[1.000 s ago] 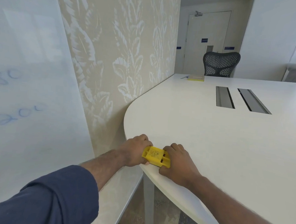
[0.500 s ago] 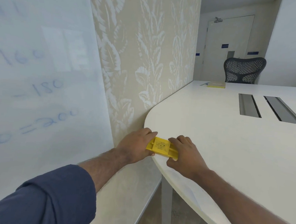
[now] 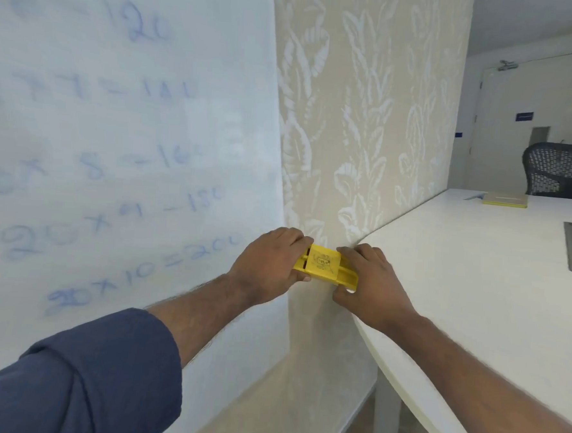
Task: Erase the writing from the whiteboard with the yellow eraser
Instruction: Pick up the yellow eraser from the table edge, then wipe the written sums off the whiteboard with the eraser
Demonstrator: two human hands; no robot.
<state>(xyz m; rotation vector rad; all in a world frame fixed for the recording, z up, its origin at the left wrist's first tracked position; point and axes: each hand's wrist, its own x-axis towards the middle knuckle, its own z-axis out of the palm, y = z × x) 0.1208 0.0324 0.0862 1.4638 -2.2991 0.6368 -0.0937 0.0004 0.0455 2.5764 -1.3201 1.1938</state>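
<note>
Nearest, dark blue sleeve (image 3: 94,372) on the left forearm, cut off by the lower frame edge. Left hand (image 3: 268,265) grips one end of the yellow plastic block eraser (image 3: 323,263), fingers curled over its top, thumb beneath. Right hand (image 3: 371,281) pinches the opposite end; its fingertips hide that end. Eraser is held in the air, just off the rounded edge of the white table (image 3: 475,278); its underside is not visible. To the left, white whiteboard (image 3: 115,139) carries blurred blue writing (image 3: 107,272), only partly legible. Beyond, beige leaf-patterned wall (image 3: 367,121). Farthest, black mesh chair (image 3: 562,169), cut off at right
</note>
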